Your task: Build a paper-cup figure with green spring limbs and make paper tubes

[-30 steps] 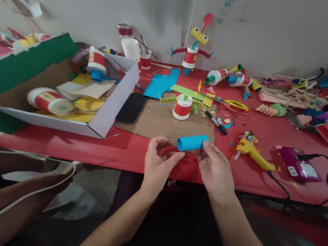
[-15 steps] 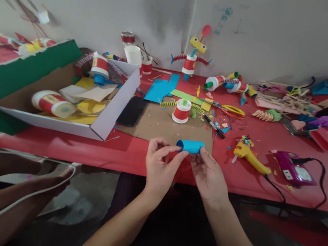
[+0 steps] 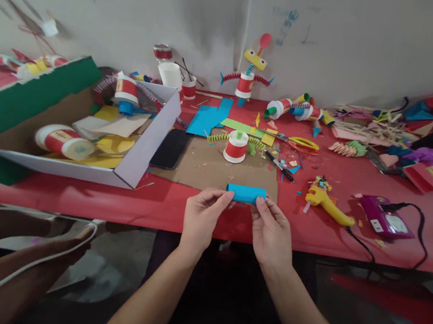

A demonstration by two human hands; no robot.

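Observation:
Between my hands is a rolled blue paper tube (image 3: 246, 194), held level above the front edge of the table. My left hand (image 3: 206, 210) pinches its left end with thumb and fingers. At the right end, my right hand (image 3: 272, 224) grips it the same way. Just beyond stands a red-and-white paper cup figure (image 3: 236, 147) with yellow-green folded paper arms and a green stub on top. It rests upright on a brown cardboard sheet (image 3: 203, 168).
On the left sits an open box (image 3: 81, 171) with cup figures and paper, beside a black phone (image 3: 169, 148). Scissors (image 3: 298, 140), a pen (image 3: 279, 165), a yellow glue gun (image 3: 329, 206) and a purple power adapter (image 3: 385, 217) with cords lie to the right. A finished-looking cup robot (image 3: 245, 85) stands behind.
My left hand has closed onto the left end of the blue paper tube, which its fingers were only beside or lightly touching before. The view has shifted slightly.

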